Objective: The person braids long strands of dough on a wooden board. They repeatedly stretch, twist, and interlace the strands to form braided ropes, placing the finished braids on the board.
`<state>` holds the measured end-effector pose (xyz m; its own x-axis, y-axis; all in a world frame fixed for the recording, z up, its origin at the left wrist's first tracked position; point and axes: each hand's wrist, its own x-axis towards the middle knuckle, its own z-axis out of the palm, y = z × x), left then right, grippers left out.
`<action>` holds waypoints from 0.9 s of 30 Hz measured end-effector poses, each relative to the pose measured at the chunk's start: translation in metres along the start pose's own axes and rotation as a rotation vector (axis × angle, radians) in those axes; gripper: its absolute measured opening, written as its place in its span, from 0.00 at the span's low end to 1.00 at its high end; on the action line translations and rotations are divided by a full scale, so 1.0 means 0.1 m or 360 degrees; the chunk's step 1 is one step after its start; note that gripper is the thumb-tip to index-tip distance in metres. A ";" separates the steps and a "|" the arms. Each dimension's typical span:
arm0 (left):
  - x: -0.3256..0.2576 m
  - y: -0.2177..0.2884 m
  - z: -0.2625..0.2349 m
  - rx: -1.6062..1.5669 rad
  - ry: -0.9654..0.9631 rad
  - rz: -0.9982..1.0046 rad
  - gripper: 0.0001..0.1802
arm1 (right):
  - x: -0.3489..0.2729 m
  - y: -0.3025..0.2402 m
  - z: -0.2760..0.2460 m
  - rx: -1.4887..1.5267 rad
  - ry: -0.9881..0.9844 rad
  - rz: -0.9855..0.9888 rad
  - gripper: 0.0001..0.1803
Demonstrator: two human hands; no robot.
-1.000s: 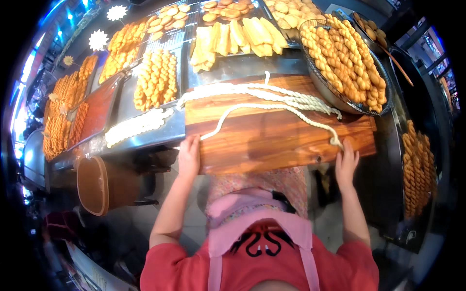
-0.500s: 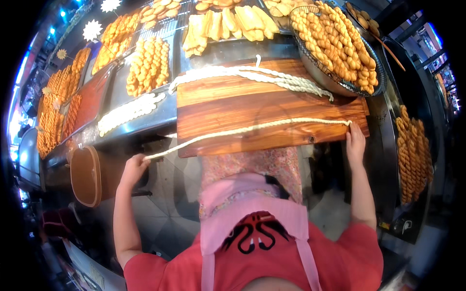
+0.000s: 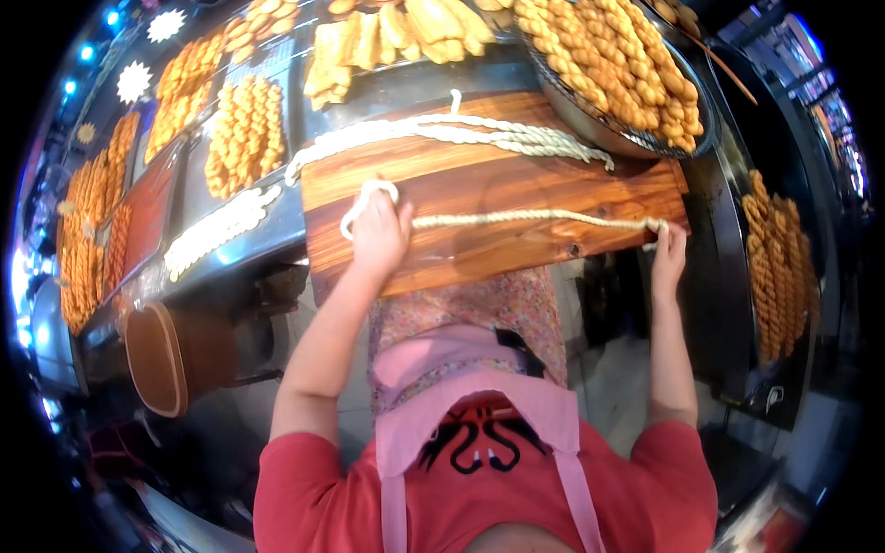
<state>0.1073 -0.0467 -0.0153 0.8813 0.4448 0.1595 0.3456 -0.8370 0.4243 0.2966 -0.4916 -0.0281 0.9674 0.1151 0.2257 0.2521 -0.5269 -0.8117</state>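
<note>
A long, thin twisted rope of pale dough (image 3: 535,216) stretches across the striped wooden board (image 3: 470,172). My left hand (image 3: 383,230) is closed on its left part, over the board's left side, with a loop of dough standing out past the fingers. At the board's right edge, my right hand (image 3: 670,253) pinches the other end, and a short tip hangs below the fingertips. Behind this rope, several more twisted dough ropes (image 3: 452,132) lie together along the far part of the board.
A wire-rimmed bowl heaped with fried dough twists (image 3: 618,78) stands at the board's far right corner. Pale unfried twists (image 3: 221,230) lie on the metal counter to the left. Fried sticks (image 3: 396,46) fill a tray behind, and more twists (image 3: 779,267) lie far right. A brown stool (image 3: 157,359) stands lower left.
My left hand has moved right and away from me, from beyond the board's left edge to over it, looping the dough. My right hand keeps its hold at the right end.
</note>
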 end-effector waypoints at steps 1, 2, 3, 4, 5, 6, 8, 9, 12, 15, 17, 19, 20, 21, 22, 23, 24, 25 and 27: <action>0.19 -0.15 0.17 0.0142 0.0557 0.0327 0.25 | 0.07 -0.13 0.10 0.0384 0.0056 0.0254 0.14; 0.40 -0.24 0.24 0.0307 0.0683 0.0302 0.23 | 0.05 -0.42 0.29 0.0470 0.0003 0.0122 0.14; 0.55 -0.28 0.24 0.0296 0.0549 0.0198 0.23 | 0.01 -0.70 0.52 0.0555 -0.0038 -0.0013 0.14; 0.68 -0.33 0.25 0.0315 0.0541 0.0170 0.23 | 0.04 -0.72 0.75 0.0223 -0.0149 -0.0434 0.15; 0.79 -0.37 0.26 0.0332 0.0535 0.0133 0.23 | 0.08 -0.75 0.99 -0.0125 -0.0266 -0.0849 0.16; 0.85 -0.36 0.25 0.0361 0.0582 0.0125 0.23 | 0.07 -0.97 1.27 -0.0410 -0.0296 -0.0847 0.16; 0.88 -0.36 0.23 0.0418 0.0675 0.0087 0.22 | 0.11 -1.22 1.51 -0.0768 -0.0411 -0.0898 0.15; 0.88 -0.38 0.23 0.0445 0.0673 0.0086 0.23 | 0.15 -1.27 1.55 -0.0840 -0.0495 -0.0953 0.15; 0.87 -0.45 0.25 0.0495 0.0650 0.0048 0.25 | 0.38 -1.19 1.43 -0.1171 -0.0823 -0.0910 0.14; 0.85 -0.40 0.25 0.0531 0.0631 0.0095 0.26 | 0.60 -0.64 0.68 -0.1208 -0.0563 -0.1083 0.13; 0.83 -0.38 0.25 0.0552 0.0586 0.0091 0.26 | 0.68 -0.37 0.11 -0.1235 -0.0212 -0.0949 0.12; 0.80 -0.36 0.26 0.0570 0.0591 0.0132 0.26 | 0.73 -0.28 -0.34 -0.1377 -0.0269 -0.0477 0.12; 0.81 -0.35 0.22 0.0588 0.0628 0.0178 0.27 | 0.71 -0.33 -0.37 -0.1323 -0.0303 -0.0362 0.12; 0.82 -0.33 0.18 0.0605 0.0666 0.0223 0.27 | 0.70 -0.38 -0.39 -0.1270 -0.0336 -0.0250 0.12; 0.81 -0.33 0.11 0.0547 0.0391 0.0229 0.27 | 0.68 -0.43 -0.40 -0.1215 -0.0370 -0.0140 0.12; 0.80 -0.26 -0.04 0.0480 0.0117 0.0252 0.27 | 0.61 -0.40 -0.33 -0.1057 -0.0395 -0.0392 0.13; 0.74 -0.26 -0.17 0.0436 -0.0158 0.0257 0.27 | 0.58 -0.42 -0.21 -0.0644 -0.0681 -0.0403 0.13; 0.66 -0.38 -0.25 0.0459 -0.0003 0.0516 0.27 | 0.58 -0.48 -0.09 -0.0224 -0.0958 -0.0416 0.13; 0.51 -0.36 -0.84 0.0545 -0.0341 0.0748 0.26 | 0.62 -1.06 0.00 0.0396 -0.1263 0.0253 0.13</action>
<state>0.1126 0.0327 0.0523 0.9972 -0.0403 0.0622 -0.0426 -0.9984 0.0361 0.3299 -0.4288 0.0719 0.6994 0.6613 -0.2710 0.0195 -0.3967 -0.9177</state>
